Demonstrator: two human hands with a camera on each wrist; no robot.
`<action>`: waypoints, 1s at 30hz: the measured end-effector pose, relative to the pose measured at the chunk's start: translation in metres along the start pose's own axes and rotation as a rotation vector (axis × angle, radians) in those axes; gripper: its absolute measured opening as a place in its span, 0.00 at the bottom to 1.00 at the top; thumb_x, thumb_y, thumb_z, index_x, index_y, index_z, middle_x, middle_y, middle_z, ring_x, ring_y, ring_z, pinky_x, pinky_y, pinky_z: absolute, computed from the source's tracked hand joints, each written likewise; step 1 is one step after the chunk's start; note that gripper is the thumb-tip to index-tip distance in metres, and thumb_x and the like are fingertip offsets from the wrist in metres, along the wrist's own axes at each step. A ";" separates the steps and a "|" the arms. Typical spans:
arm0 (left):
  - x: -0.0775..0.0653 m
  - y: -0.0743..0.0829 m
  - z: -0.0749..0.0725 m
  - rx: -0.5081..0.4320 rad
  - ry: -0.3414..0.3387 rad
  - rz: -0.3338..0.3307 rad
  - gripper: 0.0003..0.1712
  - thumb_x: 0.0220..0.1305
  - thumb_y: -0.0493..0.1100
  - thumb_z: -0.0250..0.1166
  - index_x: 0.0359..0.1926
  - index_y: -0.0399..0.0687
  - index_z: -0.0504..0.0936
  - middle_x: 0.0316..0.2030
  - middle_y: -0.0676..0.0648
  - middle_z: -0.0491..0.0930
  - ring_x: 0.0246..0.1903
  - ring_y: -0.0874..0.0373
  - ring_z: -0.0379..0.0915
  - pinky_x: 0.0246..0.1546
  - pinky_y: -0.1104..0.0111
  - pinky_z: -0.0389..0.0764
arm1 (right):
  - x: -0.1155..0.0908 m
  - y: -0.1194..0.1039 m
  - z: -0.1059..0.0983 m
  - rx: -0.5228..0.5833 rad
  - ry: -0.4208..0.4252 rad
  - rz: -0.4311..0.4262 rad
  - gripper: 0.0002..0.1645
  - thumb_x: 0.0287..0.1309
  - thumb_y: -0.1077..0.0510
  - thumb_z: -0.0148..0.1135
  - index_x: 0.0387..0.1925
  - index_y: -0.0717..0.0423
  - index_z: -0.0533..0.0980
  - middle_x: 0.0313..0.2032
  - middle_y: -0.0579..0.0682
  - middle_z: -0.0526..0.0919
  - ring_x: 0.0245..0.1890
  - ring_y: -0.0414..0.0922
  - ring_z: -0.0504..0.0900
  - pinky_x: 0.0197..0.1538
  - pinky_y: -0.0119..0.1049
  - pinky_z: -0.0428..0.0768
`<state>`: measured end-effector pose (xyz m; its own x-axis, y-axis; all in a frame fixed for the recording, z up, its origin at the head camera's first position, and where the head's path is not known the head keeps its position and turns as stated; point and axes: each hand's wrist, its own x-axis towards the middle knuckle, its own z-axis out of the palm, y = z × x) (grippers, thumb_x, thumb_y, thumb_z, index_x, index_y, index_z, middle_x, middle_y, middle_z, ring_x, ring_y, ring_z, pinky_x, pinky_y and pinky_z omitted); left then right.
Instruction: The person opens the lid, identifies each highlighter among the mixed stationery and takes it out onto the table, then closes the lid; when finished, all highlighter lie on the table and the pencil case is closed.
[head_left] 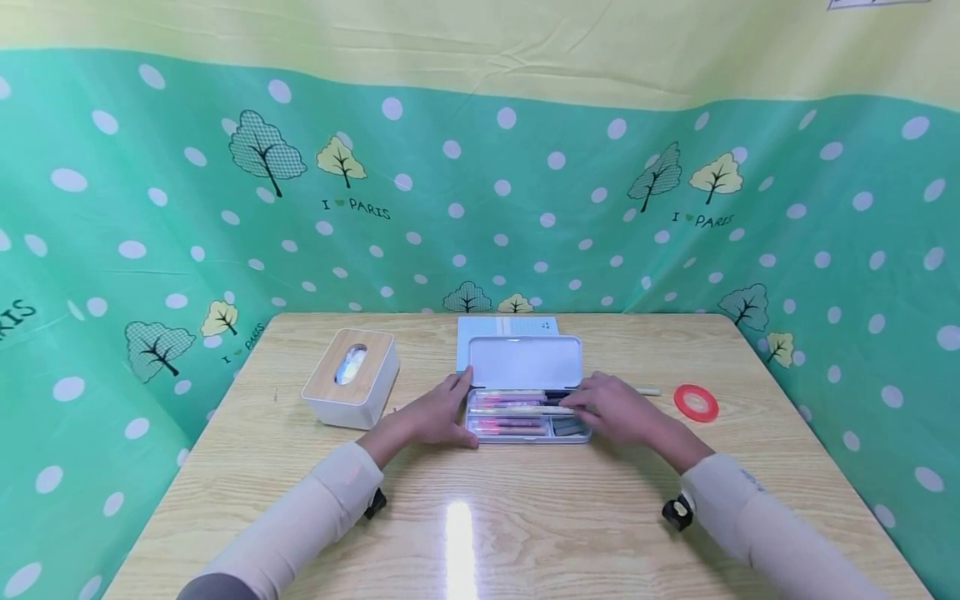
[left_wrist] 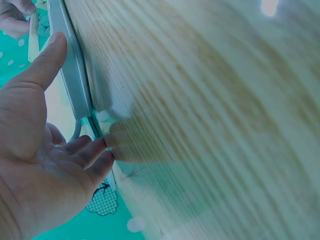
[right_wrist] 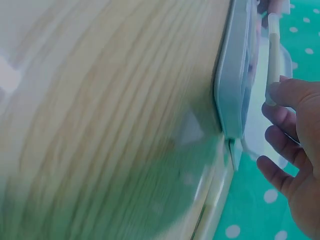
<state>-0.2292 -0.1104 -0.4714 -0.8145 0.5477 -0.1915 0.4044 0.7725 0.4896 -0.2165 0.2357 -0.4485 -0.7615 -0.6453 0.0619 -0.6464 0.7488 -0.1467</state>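
An open white pencil case [head_left: 532, 441] lies on the table with its lid raised at the back. Inside are several pink pens [head_left: 510, 430] in front, more pens behind, and a grey item [head_left: 570, 427] at the right. My left hand [head_left: 438, 412] rests at the case's left end, thumb extended toward the front corner and fingers by the lid. My right hand [head_left: 615, 408] pinches one end of a cream pen [right_wrist: 274, 50] between thumb and finger, above the case. The pen lies roughly level along the case's length.
A tissue box [head_left: 352, 383] with a wooden top stands left of the case. Behind the lid lies a light blue booklet [head_left: 506, 325]. To the right are a red tape roll [head_left: 696, 402] and a thin pale stick [head_left: 648, 391], partly hidden by my right hand.
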 end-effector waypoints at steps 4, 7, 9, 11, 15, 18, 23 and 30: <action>0.000 0.000 0.000 0.005 -0.002 -0.005 0.76 0.53 0.65 0.76 0.82 0.43 0.32 0.80 0.35 0.48 0.78 0.41 0.52 0.77 0.53 0.61 | -0.005 0.011 -0.002 0.002 -0.004 0.042 0.16 0.65 0.56 0.67 0.53 0.41 0.86 0.42 0.42 0.88 0.44 0.42 0.80 0.48 0.42 0.83; 0.000 0.000 0.000 0.000 0.000 -0.005 0.76 0.53 0.65 0.76 0.82 0.43 0.33 0.79 0.35 0.48 0.78 0.41 0.52 0.77 0.54 0.62 | -0.010 0.019 -0.004 0.008 -0.005 0.078 0.16 0.64 0.56 0.68 0.53 0.41 0.86 0.41 0.42 0.88 0.43 0.41 0.80 0.48 0.41 0.83; 0.000 0.000 -0.001 -0.002 -0.003 -0.009 0.76 0.53 0.65 0.76 0.82 0.44 0.32 0.80 0.35 0.48 0.78 0.41 0.52 0.77 0.54 0.62 | -0.014 0.025 -0.004 0.012 0.001 0.088 0.16 0.64 0.57 0.68 0.52 0.41 0.86 0.41 0.41 0.88 0.42 0.41 0.80 0.47 0.41 0.82; 0.000 -0.001 -0.001 0.001 -0.006 -0.010 0.76 0.53 0.65 0.76 0.82 0.43 0.32 0.80 0.35 0.48 0.78 0.41 0.52 0.77 0.54 0.62 | -0.018 0.030 -0.005 0.014 0.011 0.096 0.16 0.64 0.58 0.69 0.52 0.42 0.87 0.40 0.41 0.88 0.41 0.41 0.79 0.45 0.40 0.82; 0.000 -0.001 0.000 0.011 -0.011 -0.010 0.76 0.53 0.66 0.75 0.82 0.44 0.31 0.80 0.35 0.47 0.78 0.42 0.50 0.77 0.54 0.60 | -0.025 0.041 -0.006 0.009 0.037 0.105 0.15 0.62 0.59 0.69 0.50 0.44 0.87 0.39 0.42 0.88 0.40 0.41 0.79 0.44 0.41 0.82; 0.000 -0.001 0.000 0.014 -0.010 -0.012 0.76 0.54 0.66 0.75 0.82 0.44 0.31 0.80 0.36 0.47 0.79 0.43 0.50 0.78 0.54 0.60 | -0.031 0.048 -0.007 0.011 0.043 0.123 0.16 0.62 0.60 0.70 0.50 0.45 0.87 0.38 0.42 0.88 0.40 0.41 0.80 0.44 0.42 0.82; -0.001 0.000 0.000 0.004 -0.007 -0.017 0.75 0.53 0.66 0.76 0.82 0.45 0.32 0.80 0.36 0.48 0.78 0.42 0.50 0.77 0.54 0.60 | -0.041 0.060 -0.009 0.023 0.057 0.153 0.15 0.62 0.61 0.69 0.50 0.46 0.88 0.37 0.41 0.88 0.38 0.41 0.79 0.41 0.40 0.81; 0.000 0.000 -0.001 0.004 -0.006 -0.012 0.75 0.53 0.65 0.76 0.82 0.44 0.32 0.79 0.36 0.49 0.78 0.42 0.52 0.77 0.54 0.61 | -0.055 0.074 -0.010 0.005 0.065 0.180 0.14 0.64 0.61 0.67 0.50 0.48 0.87 0.39 0.43 0.88 0.40 0.44 0.81 0.45 0.46 0.82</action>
<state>-0.2290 -0.1105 -0.4705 -0.8171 0.5398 -0.2024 0.3958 0.7805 0.4840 -0.2231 0.3276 -0.4529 -0.8662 -0.4901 0.0975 -0.4997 0.8501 -0.1663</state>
